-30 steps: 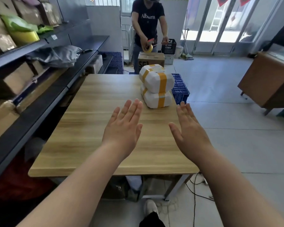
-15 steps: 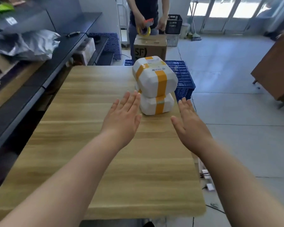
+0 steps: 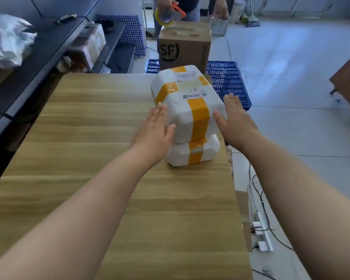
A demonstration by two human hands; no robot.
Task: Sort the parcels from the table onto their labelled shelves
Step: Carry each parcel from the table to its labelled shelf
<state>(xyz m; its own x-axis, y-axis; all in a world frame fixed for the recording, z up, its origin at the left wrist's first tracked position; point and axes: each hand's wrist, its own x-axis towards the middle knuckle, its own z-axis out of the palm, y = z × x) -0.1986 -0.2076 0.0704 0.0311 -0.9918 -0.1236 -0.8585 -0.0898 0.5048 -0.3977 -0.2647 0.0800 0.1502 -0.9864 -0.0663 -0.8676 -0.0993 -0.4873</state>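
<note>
Two white parcels banded with yellow tape are stacked at the far right of the wooden table (image 3: 85,142). The top parcel (image 3: 180,107) has a printed label and handwritten marks on top and rests on the lower parcel (image 3: 179,155). My left hand (image 3: 154,132) lies flat against the top parcel's left side, thumb on its front corner. My right hand (image 3: 235,120) presses against its right side, fingers straight. Both palms clamp the top parcel between them.
Dark shelves (image 3: 40,55) run along the left, holding a grey plastic bag (image 3: 6,41). Beyond the table a person tapes a brown SF carton (image 3: 184,49) with a tape dispenser (image 3: 169,15). A blue pallet (image 3: 227,81) and a power strip (image 3: 264,233) lie on the floor at right.
Both hands have moved forward from in front of the stack to the two sides of the top parcel. The view has come closer and tilted down.
</note>
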